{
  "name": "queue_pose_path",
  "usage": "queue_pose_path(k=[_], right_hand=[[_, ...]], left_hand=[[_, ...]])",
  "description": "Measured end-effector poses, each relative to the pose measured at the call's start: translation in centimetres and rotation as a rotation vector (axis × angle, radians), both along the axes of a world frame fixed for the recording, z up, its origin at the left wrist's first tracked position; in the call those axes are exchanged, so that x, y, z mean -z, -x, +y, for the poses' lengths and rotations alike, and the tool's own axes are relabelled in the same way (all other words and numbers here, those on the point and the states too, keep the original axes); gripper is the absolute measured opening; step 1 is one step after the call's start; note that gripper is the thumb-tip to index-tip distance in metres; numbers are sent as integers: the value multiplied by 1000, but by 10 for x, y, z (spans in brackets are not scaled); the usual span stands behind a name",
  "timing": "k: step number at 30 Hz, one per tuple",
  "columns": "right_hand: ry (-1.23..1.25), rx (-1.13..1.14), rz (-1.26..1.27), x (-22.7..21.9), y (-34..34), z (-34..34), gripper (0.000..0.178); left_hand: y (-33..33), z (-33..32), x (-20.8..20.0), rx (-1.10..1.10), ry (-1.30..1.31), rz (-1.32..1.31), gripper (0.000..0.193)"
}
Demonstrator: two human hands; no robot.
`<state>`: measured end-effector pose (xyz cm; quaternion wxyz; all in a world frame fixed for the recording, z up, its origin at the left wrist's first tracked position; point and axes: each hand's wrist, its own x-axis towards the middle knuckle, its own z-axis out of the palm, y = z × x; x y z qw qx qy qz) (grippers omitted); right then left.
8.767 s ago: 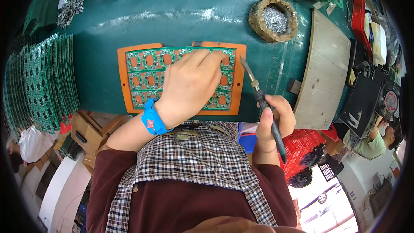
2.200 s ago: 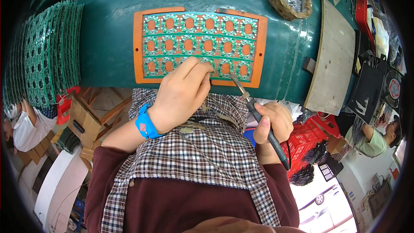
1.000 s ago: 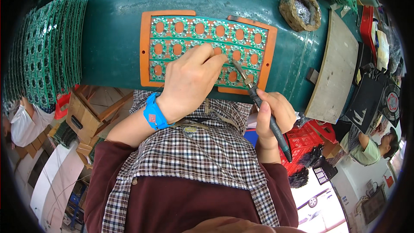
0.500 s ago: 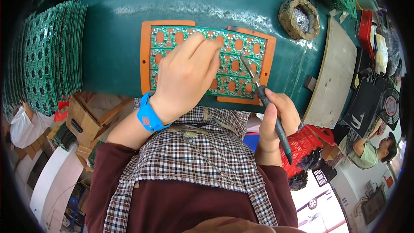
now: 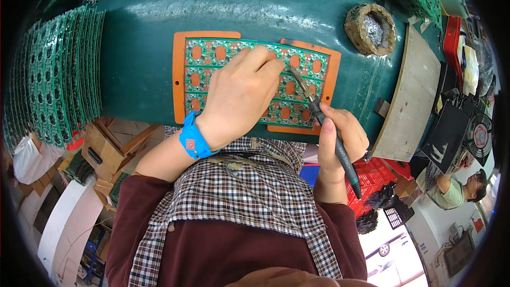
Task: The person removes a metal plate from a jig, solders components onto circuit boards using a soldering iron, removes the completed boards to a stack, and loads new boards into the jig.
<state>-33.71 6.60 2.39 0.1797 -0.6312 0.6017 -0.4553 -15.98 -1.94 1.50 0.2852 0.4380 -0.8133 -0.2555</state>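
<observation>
Hands: two; your right hand [image 5: 342, 141] grips one soldering iron [image 5: 348, 169], your left hand [image 5: 241, 95] bends over the orange tray [image 5: 179, 72], its grip impossible to tell.
Circuit boards [image 5: 287, 100]: three rows, inside one tray beside the table's [image 5: 138, 69] near edge.
Open room: left, toward stacked panels [image 5: 64, 74]; one pot [image 5: 355, 27] far right.

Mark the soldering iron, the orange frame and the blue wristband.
Soldering iron [image 5: 344, 158], head view, on its dark handle.
Orange frame [image 5: 179, 96], head view, on its left bar.
Blue wristband [image 5: 192, 134], head view, on its strap.
</observation>
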Motion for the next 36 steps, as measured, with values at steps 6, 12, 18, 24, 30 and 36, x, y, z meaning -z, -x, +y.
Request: queue_pose_path(k=[6, 12, 18, 24, 30, 36], right_hand=[[74, -8, 31, -6, -3, -7, 12], [65, -49, 58, -4, -11, -13, 13], [45, -14, 53, -5, -6, 0, 12], [100, -97, 34, -2, -4, 13, 14], [76, -114, 77, 1, -7, 15, 14], [143, -42, 23, 3, -4, 36, 15]], left_hand=[[-4, -4, -9, -127, -21, -71, 13], [-3, -4, -3, -65, -28, -60, 12], [-6, 2, -10, -59, -125, -15, 12], [-11, 19, -6, -16, -129, 0, 11], [-11, 17, -8, 23, -143, -50, 8], [-20, 33, -8, 25, -262, 5, 10]])
